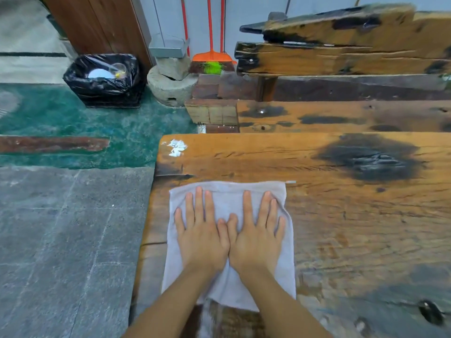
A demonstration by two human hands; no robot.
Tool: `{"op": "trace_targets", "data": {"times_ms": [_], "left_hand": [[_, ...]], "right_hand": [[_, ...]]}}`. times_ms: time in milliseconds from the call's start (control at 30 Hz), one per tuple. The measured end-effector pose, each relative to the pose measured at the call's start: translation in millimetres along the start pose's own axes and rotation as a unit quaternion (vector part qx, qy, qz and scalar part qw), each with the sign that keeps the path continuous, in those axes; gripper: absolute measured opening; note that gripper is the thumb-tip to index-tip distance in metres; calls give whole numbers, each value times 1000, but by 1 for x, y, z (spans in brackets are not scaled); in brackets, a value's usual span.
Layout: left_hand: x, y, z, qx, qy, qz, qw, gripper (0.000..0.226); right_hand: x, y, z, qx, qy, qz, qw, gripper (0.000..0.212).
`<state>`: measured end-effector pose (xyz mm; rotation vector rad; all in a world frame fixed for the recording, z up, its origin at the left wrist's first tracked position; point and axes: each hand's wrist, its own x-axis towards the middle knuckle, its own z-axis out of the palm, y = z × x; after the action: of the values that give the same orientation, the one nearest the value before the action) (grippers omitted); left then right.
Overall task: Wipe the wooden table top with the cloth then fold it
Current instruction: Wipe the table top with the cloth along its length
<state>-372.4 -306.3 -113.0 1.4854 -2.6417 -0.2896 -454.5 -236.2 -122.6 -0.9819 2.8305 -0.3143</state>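
The cloth, pale grey, lies flat on the wooden table top, close to the left edge of the table and not over it; a narrow strip of bare wood stays between the left side of the cloth and that edge. The left hand and the right hand lie side by side on the middle of the cloth, palms down, with all fingers straight and a little spread, and the two thumbs touch each other. Neither hand holds the cloth; both only press flat on it. The far edge of the cloth is straight and lies just behind the fingertips, and a small white tag comes out at its far right corner. The near edge of the cloth passes under the forearms. To the right of the cloth the table top is open wood with dark stains, and it goes on to the right border of the view. Beyond the cloth there is more bare wood up to the far edge, where a white patch sits at the far left corner. Behind the table stands a wooden bench with a plank back. On the floor to the left, well apart from the table, are a bin with a black bag, a stone mortar and an orange broom against the wall.
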Motion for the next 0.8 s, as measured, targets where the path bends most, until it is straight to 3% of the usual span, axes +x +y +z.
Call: {"op": "trace_targets", "data": {"times_ms": [200, 367, 800], "left_hand": [[118, 27, 10, 0, 12, -13, 1000, 67], [171, 40, 13, 4, 21, -32, 999, 63], [171, 49, 8, -17, 10, -19, 1000, 55]], "right_hand": [[128, -17, -5, -3, 15, -13, 1000, 65], [182, -27, -9, 4, 8, -20, 1000, 64], [192, -21, -19, -2, -14, -63, 998, 61]]}}
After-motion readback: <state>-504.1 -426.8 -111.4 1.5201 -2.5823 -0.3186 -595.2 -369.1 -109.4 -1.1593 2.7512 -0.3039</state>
